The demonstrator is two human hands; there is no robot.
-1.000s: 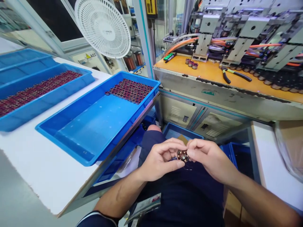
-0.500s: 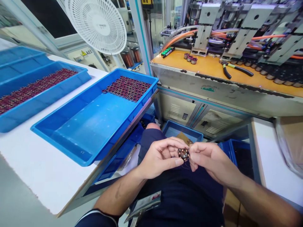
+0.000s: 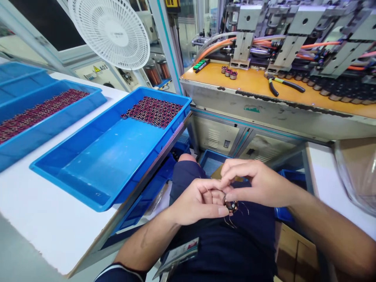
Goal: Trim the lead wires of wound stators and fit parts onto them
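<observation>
A small ring-shaped motor stator (image 3: 230, 205), wound with copper and trailing several thin loose wires, is held over my lap. My left hand (image 3: 202, 201) grips its left side between thumb and curled fingers. From above, my right hand (image 3: 252, 182) bends over it, thumb and forefinger closed at its upper edge; whether a wire is pinched there too is hidden. One fine wire stands up by my left fingers. Many similar wound stators (image 3: 155, 111) lie packed at the far end of a blue tray (image 3: 73, 196) on my left.
Another blue tray (image 3: 55, 125) full of stators stands farther left on the white table (image 3: 29, 219). Ahead, a machine bench (image 3: 211, 74) carries pliers (image 3: 286, 85), a few stators (image 3: 229, 73) and a marker. A white fan (image 3: 113, 35) stands behind the trays.
My right hand has shifted from the stator's right side to above it, fingers now bent over its top edge. The stator has dropped slightly, and its loose wires show more below and right.
</observation>
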